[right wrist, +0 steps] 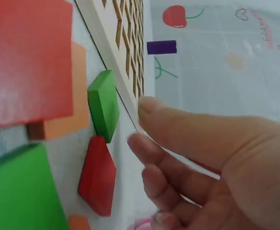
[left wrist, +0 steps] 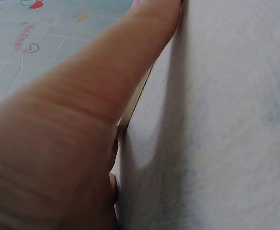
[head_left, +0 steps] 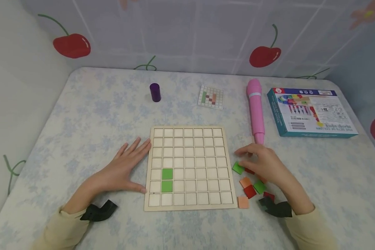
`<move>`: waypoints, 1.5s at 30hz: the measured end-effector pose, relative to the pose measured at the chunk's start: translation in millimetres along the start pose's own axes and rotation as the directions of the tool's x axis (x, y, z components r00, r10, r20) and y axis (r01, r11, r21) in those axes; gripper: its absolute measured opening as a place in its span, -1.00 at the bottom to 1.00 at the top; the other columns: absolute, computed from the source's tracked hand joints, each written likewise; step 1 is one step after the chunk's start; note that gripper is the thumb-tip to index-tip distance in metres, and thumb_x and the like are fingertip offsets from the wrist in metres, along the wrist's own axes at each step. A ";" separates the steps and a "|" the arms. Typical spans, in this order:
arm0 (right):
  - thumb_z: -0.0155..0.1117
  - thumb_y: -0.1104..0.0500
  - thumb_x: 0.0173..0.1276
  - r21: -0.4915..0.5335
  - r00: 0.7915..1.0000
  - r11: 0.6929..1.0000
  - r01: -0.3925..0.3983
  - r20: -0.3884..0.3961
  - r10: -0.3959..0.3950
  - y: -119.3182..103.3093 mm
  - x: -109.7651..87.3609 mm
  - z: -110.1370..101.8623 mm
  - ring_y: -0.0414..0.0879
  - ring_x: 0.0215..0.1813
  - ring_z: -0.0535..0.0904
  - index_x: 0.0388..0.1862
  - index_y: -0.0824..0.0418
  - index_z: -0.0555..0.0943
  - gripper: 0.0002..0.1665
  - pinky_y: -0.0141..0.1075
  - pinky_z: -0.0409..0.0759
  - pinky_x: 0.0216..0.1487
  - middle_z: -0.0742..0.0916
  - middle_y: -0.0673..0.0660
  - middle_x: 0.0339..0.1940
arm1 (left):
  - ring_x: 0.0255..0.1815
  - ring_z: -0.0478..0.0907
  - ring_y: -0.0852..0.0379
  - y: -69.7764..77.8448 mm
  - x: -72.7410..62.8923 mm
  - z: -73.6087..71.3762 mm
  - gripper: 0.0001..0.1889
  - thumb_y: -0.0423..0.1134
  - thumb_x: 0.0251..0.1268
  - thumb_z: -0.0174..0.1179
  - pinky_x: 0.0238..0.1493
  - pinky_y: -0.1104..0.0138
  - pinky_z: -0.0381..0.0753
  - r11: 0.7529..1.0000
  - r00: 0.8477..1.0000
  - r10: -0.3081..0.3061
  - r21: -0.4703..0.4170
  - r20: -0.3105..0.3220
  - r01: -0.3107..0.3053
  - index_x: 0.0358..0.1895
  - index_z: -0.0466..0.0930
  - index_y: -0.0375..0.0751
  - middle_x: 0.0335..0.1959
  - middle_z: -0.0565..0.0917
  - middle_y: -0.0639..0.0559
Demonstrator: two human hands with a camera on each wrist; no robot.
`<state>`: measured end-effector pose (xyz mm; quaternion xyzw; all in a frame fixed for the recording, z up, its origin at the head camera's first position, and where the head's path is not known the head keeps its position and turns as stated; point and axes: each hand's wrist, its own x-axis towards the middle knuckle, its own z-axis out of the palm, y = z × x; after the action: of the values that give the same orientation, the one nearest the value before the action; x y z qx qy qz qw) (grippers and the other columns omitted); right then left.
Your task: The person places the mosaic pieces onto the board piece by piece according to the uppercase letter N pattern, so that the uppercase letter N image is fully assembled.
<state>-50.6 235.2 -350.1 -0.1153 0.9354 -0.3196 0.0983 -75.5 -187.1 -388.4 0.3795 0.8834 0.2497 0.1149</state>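
At lower centre of the frame, the board [head_left: 188, 151] holds two green tiles [head_left: 167, 174]; loose tiles [head_left: 250, 191], lower right, seem left to place. The right hand [head_left: 262, 161] is empty, thumb and forefinger apart; the left hand [head_left: 120, 170] lies spread.

The right hand [right wrist: 240, 158] is seen at the lower right, its fingers loosely bent and a gap left between thumb tip and index fingertip. Near the fingertips a small green tile [right wrist: 104, 105] and a dark red tile [right wrist: 99, 177] are shown one below the other; whether they touch cannot be told. At the left edge a large red tile [right wrist: 27, 62] is set partly in front of an orange tile [right wrist: 77, 96], and a large green tile [right wrist: 22, 191] is cut off below. Higher up, a pale gridded board [right wrist: 106, 45] is viewed slantwise, beyond which a purple cylinder [right wrist: 162, 47] and a printed red cherry [right wrist: 174, 16] can be made out
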 end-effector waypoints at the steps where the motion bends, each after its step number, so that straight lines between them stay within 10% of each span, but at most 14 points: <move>1: 0.38 0.36 0.15 -0.001 0.999 1.000 0.017 0.030 -0.017 1.0 -1.8 -1.3 -0.05 -0.20 0.47 -0.07 0.25 0.66 -0.68 -0.13 0.49 -0.14 0.67 0.05 -0.17 | 0.46 -0.37 -0.14 -0.2 -0.3 -0.3 0.31 0.39 -0.22 0.32 0.31 -0.06 -0.40 1.000 1.000 0.000 -0.001 0.001 0.000 0.50 -0.23 -0.24 0.50 -0.16 -0.09; 11: 0.42 0.42 0.07 0.038 0.974 0.981 0.193 0.116 -0.196 14.1 -6.4 -0.5 -0.15 -0.29 0.42 -0.11 0.18 0.64 -0.62 -0.33 0.49 -0.29 0.57 -0.04 -0.24 | 0.46 -0.39 -0.11 -0.3 -2.7 -3.4 0.31 0.40 -0.21 0.31 0.32 -0.04 -0.42 1.000 1.000 -0.015 -0.004 0.012 0.015 0.50 -0.25 -0.21 0.50 -0.18 -0.07; 29: 0.37 0.34 0.18 0.084 0.990 0.987 0.138 -0.006 -0.138 -19.9 6.2 -7.6 -0.17 -0.37 0.51 -0.38 0.09 0.56 -0.81 -0.34 0.51 -0.28 0.62 -0.09 -0.44 | 0.46 -0.41 -0.10 2.9 -2.8 -4.5 0.30 0.40 -0.20 0.30 0.32 -0.03 -0.43 1.000 0.999 -0.028 -0.003 0.022 0.029 0.50 -0.24 -0.23 0.51 -0.19 -0.06; 38: 0.29 0.37 0.24 0.435 0.983 0.882 0.184 -0.065 -0.173 -87.0 47.5 53.3 -0.09 -0.32 0.63 -0.24 0.24 0.63 -0.88 -0.28 0.58 -0.27 0.68 0.06 -0.36 | 0.46 -0.40 -0.11 0.0 -1.6 -4.5 0.29 0.40 -0.20 0.30 0.32 -0.03 -0.43 1.000 1.000 -0.011 0.001 0.024 0.011 0.50 -0.22 -0.23 0.50 -0.17 -0.07; 45: 0.29 0.30 0.27 0.386 0.981 0.902 0.195 -0.069 -0.182 -107.1 68.2 95.2 -0.22 -0.40 0.53 -0.28 0.13 0.65 -0.91 -0.31 0.51 -0.36 0.65 -0.09 -0.43 | 0.46 -0.42 -0.08 -1.1 -0.6 -2.9 0.30 0.43 -0.20 0.28 0.32 -0.01 -0.45 1.000 0.999 -0.021 -0.001 0.035 0.021 0.50 -0.24 -0.21 0.51 -0.19 -0.04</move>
<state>-74.8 79.1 -365.1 -0.1782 0.8387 -0.5093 0.0731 -76.8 -189.2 -386.5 0.3745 0.8850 0.2425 0.1332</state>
